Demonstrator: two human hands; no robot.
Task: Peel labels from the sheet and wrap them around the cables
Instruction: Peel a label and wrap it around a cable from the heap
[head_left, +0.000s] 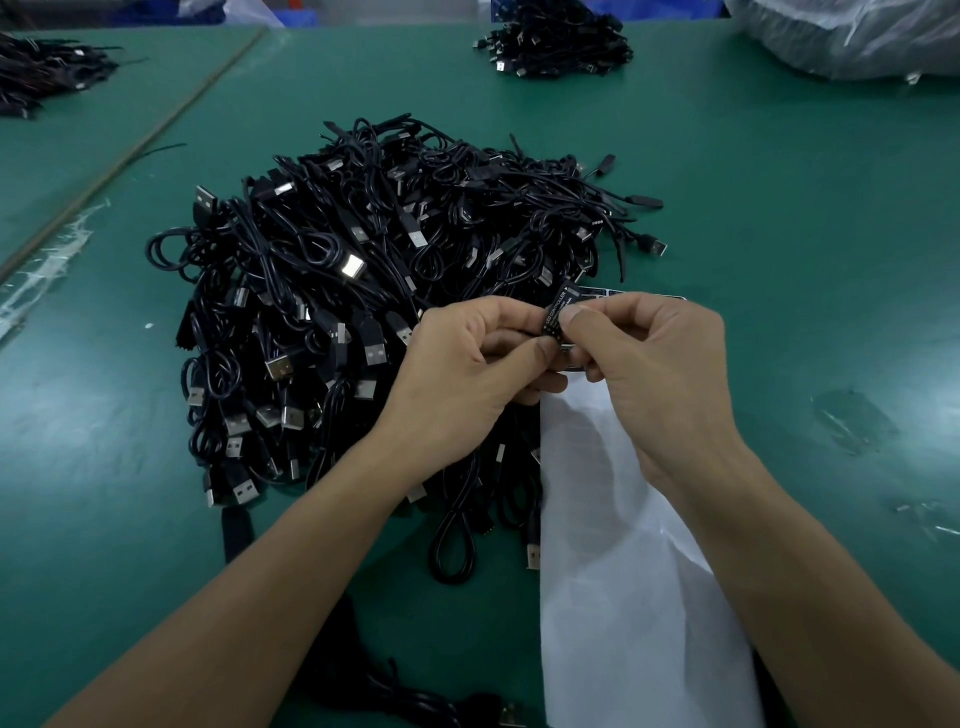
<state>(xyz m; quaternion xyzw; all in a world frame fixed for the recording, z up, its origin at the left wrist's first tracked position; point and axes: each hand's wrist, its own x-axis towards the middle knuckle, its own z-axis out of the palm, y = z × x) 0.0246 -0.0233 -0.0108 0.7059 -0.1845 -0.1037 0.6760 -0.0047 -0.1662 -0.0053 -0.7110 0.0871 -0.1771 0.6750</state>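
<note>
Both hands up over the cable pile (374, 291): left hand (467, 364) and right hand (649, 364) pinching one black label (558, 312) between curled fingertips.

Green table (779, 208) (scuffed with tape residue (47, 270)); a clear plastic bag (841, 36) at its far right.

One head-worn camera — close, looking forward and down over the table (779, 218).

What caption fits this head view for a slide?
Left hand and right hand pinch a black label over a pile of USB cables on a green table.
</note>
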